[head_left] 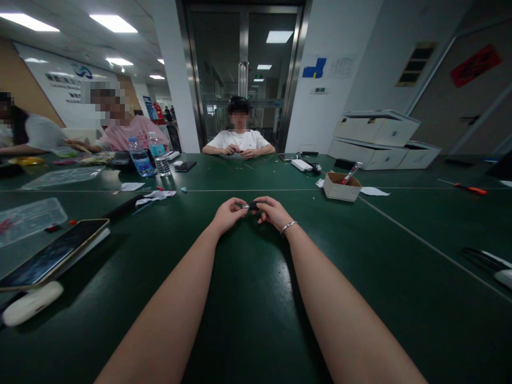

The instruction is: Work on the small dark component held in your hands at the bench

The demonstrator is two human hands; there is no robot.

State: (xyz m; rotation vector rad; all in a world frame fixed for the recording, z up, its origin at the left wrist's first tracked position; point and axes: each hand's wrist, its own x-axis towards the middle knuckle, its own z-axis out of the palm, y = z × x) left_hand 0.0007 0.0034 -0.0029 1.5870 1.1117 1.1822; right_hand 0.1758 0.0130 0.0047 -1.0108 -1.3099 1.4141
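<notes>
Both of my hands meet over the middle of the green table (248,298). Between them is a small black object with a silvery end (252,206), too small to name for certain. My left hand (230,216) pinches its silvery end with thumb and fingers. On the black end, my right hand (274,212) is closed, its fingers curled round. A silver bracelet (288,227) circles my right wrist. The fingers cover part of the object.
To the left lie a phone (56,253), a white rounded case (34,304) and a clear plastic tray (32,220). Water bottles (141,159) stand farther back. An open small box (342,188) and a screwdriver (466,186) are on the right. Across sits a person (239,140).
</notes>
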